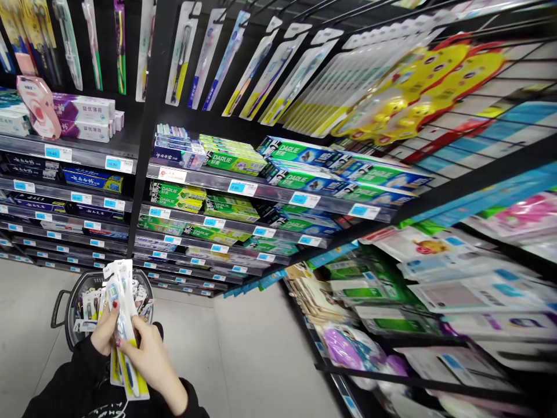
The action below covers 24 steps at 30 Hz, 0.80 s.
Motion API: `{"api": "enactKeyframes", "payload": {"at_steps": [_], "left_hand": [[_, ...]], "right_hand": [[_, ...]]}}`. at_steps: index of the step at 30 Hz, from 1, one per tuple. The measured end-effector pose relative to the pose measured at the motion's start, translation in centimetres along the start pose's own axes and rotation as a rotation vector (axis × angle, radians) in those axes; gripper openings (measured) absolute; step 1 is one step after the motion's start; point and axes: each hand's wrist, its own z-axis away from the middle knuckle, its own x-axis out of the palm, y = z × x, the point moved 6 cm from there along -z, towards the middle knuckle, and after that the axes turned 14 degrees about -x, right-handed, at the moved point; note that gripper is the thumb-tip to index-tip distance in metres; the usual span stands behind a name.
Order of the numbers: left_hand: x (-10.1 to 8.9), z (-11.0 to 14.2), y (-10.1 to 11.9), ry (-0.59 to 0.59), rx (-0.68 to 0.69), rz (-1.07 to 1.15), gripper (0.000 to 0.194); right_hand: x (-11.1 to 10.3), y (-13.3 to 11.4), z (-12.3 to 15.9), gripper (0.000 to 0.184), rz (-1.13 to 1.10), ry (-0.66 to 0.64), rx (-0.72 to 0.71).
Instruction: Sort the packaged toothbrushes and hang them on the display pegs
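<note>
Two or more packaged toothbrushes (125,296) with white and yellow backing cards are held upright in front of my body. My left hand (104,331) grips them from the left, its thumb over the front of the packs. From the right, my right hand (150,351) closes around the same packs lower down, thumb on the clear plastic. Beneath and beyond the hands, a dark shopping basket (73,302) holds many more packaged toothbrushes. The packs hide part of the basket and some of my fingers.
Ahead stands a black shelf unit (145,145) with toothpaste boxes (232,159) in rows and price tags. Packaged toothbrushes (183,52) hang on hooks above. To the right, a rack (324,368) carries hanging packs. Grey floor (252,354) lies between.
</note>
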Motion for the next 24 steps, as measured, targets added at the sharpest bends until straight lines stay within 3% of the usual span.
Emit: {"api": "enactKeyframes", "payload": {"at_steps": [4, 7, 11, 13, 15, 18, 21, 24], "left_hand": [[-0.5, -0.2, 0.0, -0.062, 0.013, -0.013, 0.075], [-0.6, 0.1, 0.2, -0.118, -0.028, -0.056, 0.073], [-0.1, 0.7, 0.4, -0.187, -0.096, -0.078, 0.071], [0.1, 0.9, 0.6, -0.184, -0.126, -0.068, 0.069], [0.1, 1.0, 0.8, -0.149, -0.14, -0.044, 0.07], [0.1, 1.2, 1.1, -0.136, -0.166, 0.013, 0.072], [0.2, 1.4, 1.1, -0.152, -0.182, 0.031, 0.071], [0.3, 1.5, 1.1, -0.152, -0.177, 0.01, 0.074]], "right_hand": [[-0.1, 0.5, -0.3, 0.006, -0.29, 0.031, -0.026], [-0.4, 1.1, -0.3, 0.022, -0.565, 0.038, -0.027], [-1.2, 2.2, 0.3, 0.043, -0.969, 0.095, 0.106], [-1.8, 2.4, 0.5, 0.044, -1.07, 0.131, 0.143], [-3.2, 2.7, 0.2, 0.034, -1.015, 0.257, 0.108], [-5.7, 3.3, -0.2, 0.022, -0.73, 0.474, 0.04], [-7.4, 3.9, -0.1, 0.025, -0.426, 0.601, 0.038], [-8.3, 4.9, 0.5, 0.032, -0.282, 0.691, 0.102]]}}
